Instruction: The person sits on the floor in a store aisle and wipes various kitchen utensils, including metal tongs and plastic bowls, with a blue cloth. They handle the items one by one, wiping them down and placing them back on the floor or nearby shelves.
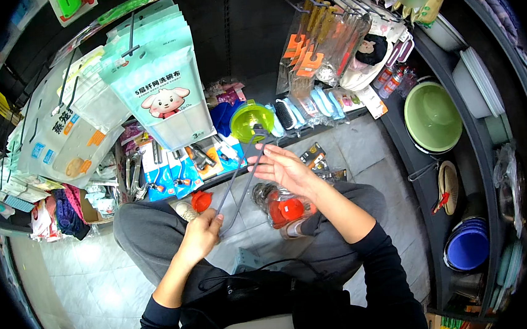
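A long, narrow dark grey metal display hook [233,185] slants between my two hands. My left hand [202,236] is closed round its lower end. My right hand [286,167] is beside its upper part with the fingers spread and the palm partly turned up; whether the fingertips touch the metal cannot be told. Beyond the upper end stands a translucent yellow-green plastic bowl [251,120] on the low shelf. Below my right hand, red plastic items in clear wrap [290,209] lie on the tiled floor between my knees, and another red piece [201,200] lies by my left shoe.
Mint-green packs of dishcloths [160,89] hang at the left front. Wrapped utensils with wooden handles [313,35] hang at the right. Blue carded tools [183,173] line the low shelf. The right shelf holds a green basin [433,116] and blue buckets [467,246].
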A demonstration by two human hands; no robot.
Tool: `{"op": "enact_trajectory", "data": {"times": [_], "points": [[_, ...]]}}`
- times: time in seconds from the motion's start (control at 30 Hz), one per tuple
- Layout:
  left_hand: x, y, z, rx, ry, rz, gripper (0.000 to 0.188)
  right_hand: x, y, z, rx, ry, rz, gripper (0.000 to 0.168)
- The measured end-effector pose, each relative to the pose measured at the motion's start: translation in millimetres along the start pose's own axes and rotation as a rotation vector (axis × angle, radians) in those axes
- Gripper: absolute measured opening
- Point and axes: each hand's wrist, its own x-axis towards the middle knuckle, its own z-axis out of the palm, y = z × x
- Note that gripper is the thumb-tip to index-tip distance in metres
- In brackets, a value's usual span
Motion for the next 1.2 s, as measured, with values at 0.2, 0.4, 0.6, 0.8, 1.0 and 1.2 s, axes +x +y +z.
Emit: {"op": "enact_trajectory", "data": {"times": [0.2,0.4,0.6,0.8,1.0,1.2], "points": [[-6,66,12,0.457,0.186,0.269,0.014,-7,-12,17,-0.012,0.162,-0.272,0.032],[-1,68,22,0.705,0.415,0.452,0.010,-9,-23,32,0.113,0.313,-0.253,0.024],[5,77,16,0.327,0.095,0.363,0.034,0,-22,21,0.259,0.161,-0.230,0.016],[64,63,18,-0.263,-0.264,0.190,0.077,-2,-17,51,0.157,0.081,-0.143,0.018],[94,67,14,-0.100,-0.323,0.111,0.082,21,-8,43,-0.367,0.192,-0.268,0.021],[109,20,-18,-0.135,-0.153,0.088,0.064,69,-24,5,-0.382,-0.060,-0.051,0.051]]}}
